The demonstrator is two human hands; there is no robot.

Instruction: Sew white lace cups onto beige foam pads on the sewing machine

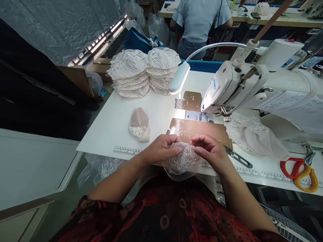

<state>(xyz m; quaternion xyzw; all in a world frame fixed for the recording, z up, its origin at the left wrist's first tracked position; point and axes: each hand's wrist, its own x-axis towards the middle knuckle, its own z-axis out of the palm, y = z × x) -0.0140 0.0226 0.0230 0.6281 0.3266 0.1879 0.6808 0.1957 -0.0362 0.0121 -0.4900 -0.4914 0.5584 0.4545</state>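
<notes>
A white lace cup piece (182, 158) hangs over the table's front edge between my two hands. My left hand (168, 148) pinches its upper left side, thumb on top of the lace. At its upper right side, my right hand (208, 149) closes thumb and fingers on the same lace. Sheer fabric shows under the lower rim of the piece. Just behind my hands lies a brown taped panel (199, 129) on the sewing table. The white sewing machine (227, 87) stands beyond, its needle area lit by a lamp (179, 78).
Two stacks of lace cups (131, 72) stand at the back left. A lone beige-and-lace piece (139, 124) lies left. On the right are thread snips (238, 157), red-and-orange-handled scissors (300, 171) and a white lace fabric pile (252, 136). A person in blue (200, 23) sits ahead.
</notes>
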